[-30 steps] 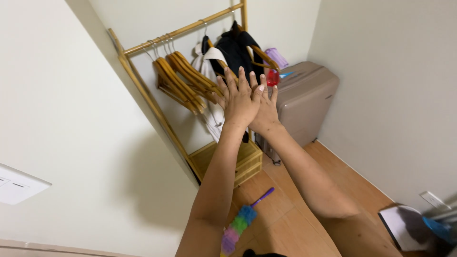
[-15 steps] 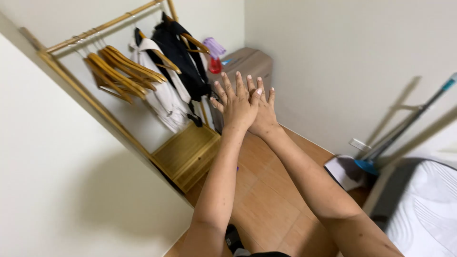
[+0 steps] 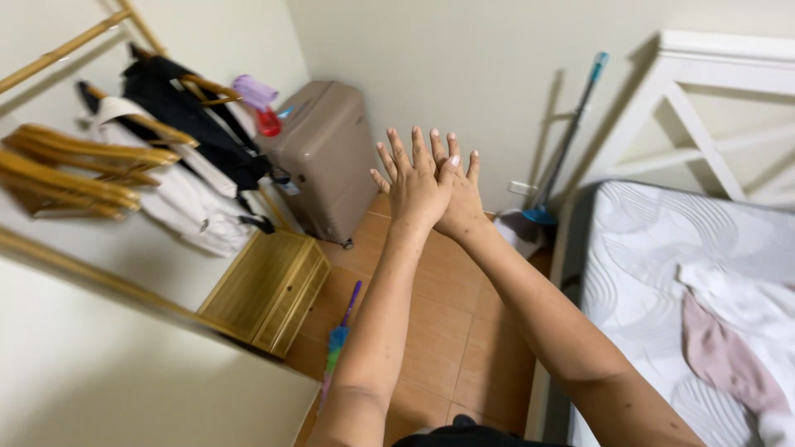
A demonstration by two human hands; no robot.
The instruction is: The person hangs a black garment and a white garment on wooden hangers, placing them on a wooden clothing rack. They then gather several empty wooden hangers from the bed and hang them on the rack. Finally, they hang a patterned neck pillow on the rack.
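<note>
Both my arms reach straight out in front of me. My left hand (image 3: pixel 414 184) lies over my right hand (image 3: pixel 464 199), backs facing me, fingers spread and pointing up. Neither hand holds anything. Behind them stands a beige suitcase (image 3: pixel 325 157) against the wall. A multicoloured duster (image 3: pixel 338 343) with a purple handle lies on the tiled floor below my left forearm.
A wooden clothes rail (image 3: pixel 74 178) with hangers and dark and white garments is at the left, a woven box (image 3: pixel 267 290) beneath it. A mop (image 3: pixel 563 149) leans on the far wall. A bed with a white mattress (image 3: pixel 662 273) and pink cloth (image 3: pixel 720 352) fills the right.
The view has swung to the right: the clothes rail slid left and the bed came into sight. My crossed hands stay raised together in the same pose.
</note>
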